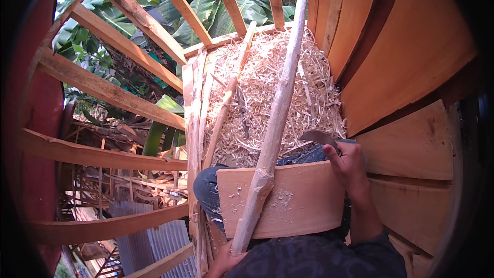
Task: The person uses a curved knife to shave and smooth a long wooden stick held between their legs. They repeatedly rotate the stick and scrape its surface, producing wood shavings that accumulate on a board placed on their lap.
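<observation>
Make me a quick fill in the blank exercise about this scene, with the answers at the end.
1. Between the left hand and the right hand, the one holding the curved blade is the ____ hand.
2. Of the long pole and the wide board, the ____ crosses above the other.
3. Beyond the wide board lies a heap of pale, curled wood ____.

Missing words: right; pole; shavings.

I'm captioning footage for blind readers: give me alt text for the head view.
The left hand holds the lower end of a long pole lying across a board; the right hand grips a curved blade. Pale wood shavings spread beyond.
</observation>
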{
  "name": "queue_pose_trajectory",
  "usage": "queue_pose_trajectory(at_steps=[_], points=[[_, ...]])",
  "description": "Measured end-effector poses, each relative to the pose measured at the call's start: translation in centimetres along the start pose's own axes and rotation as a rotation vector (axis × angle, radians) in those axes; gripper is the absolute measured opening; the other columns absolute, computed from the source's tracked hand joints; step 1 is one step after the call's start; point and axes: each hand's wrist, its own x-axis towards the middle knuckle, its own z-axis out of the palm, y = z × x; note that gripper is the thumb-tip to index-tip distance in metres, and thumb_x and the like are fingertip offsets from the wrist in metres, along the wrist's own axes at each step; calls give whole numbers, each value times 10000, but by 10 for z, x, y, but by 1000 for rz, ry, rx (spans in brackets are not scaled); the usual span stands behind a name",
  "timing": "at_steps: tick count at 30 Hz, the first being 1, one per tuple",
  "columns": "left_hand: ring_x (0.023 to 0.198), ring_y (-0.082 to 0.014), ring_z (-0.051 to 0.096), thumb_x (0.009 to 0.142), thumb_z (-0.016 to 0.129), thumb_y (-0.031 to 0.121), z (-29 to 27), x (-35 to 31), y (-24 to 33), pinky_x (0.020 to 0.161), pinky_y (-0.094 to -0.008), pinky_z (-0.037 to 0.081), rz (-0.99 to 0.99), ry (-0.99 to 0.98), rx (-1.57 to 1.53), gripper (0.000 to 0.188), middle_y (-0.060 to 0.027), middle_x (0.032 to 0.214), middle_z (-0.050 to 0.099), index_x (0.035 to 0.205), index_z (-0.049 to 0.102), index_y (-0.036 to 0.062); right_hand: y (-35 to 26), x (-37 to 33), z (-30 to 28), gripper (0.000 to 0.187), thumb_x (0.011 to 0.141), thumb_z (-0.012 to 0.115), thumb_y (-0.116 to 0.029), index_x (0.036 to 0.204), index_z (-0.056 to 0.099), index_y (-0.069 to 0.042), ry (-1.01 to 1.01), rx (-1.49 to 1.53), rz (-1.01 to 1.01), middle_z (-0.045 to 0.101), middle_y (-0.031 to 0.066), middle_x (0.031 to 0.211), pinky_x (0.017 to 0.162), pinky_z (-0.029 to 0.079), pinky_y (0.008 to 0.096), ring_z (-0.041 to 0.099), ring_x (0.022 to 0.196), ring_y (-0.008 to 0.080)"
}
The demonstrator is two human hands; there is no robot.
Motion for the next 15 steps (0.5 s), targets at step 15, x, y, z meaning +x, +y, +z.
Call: queue_pose_trajectory(at_steps=[15], points=[[979,-269,607,875,595,355,-39,-42,130,855,-356,450,-50,-154,104,565,-219,1066,611,1274,444,-16,20,-16,-12,595,893,569,-490,634,483,38,-30,94,7,342,90,503,456,309,329,334,506,125]])
